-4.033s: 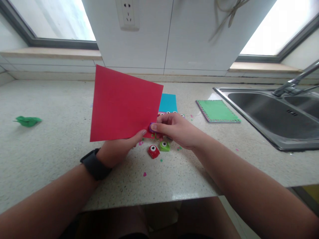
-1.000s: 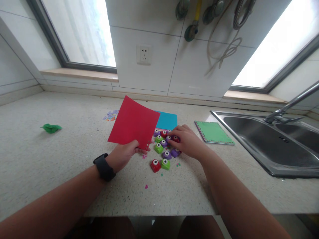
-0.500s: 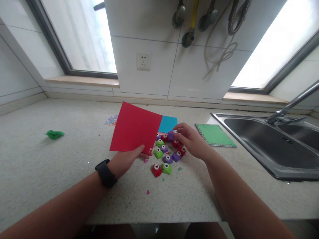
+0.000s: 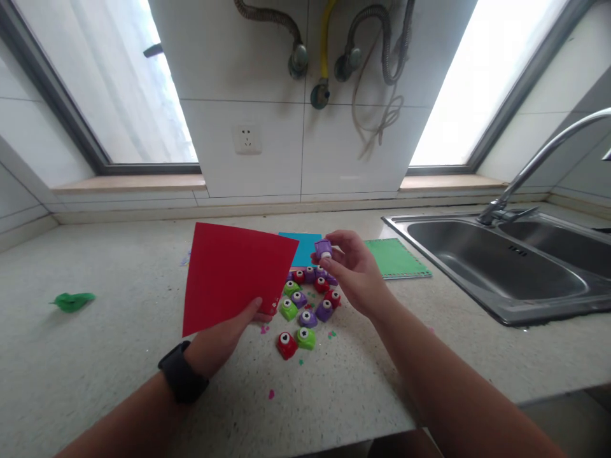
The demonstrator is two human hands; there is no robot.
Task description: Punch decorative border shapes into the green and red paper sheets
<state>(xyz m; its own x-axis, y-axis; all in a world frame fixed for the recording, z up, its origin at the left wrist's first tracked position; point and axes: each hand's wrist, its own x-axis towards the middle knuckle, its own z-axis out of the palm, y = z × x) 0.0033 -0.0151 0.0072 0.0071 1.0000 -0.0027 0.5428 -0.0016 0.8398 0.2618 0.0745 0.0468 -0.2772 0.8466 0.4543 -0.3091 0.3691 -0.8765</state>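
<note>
A sheet of red paper [image 4: 238, 273] is pinched near its lower right corner by my left hand [image 4: 233, 331], thumb on top. Small punched shapes show along that corner. My right hand [image 4: 356, 270] holds a purple craft punch [image 4: 323, 249] between thumb and fingers, its white button turned downward, above the counter and right of the paper. Below it, several red, green and purple craft punches stand in a loose cluster, among them a red punch [image 4: 286, 345] with a heart button and a green punch [image 4: 306, 338] at the front.
Blue paper [image 4: 305, 245] lies behind the cluster. Green paper [image 4: 396, 257] sits right of my right hand, beside the steel sink [image 4: 496, 261] with its faucet [image 4: 520, 178]. A crumpled green piece [image 4: 72, 301] lies far left. Tiny paper cutouts dot the counter [image 4: 229, 407].
My right hand has lifted the purple punch off the cluster and turned it over. The red paper has shifted slightly down and left in view as the camera moved.
</note>
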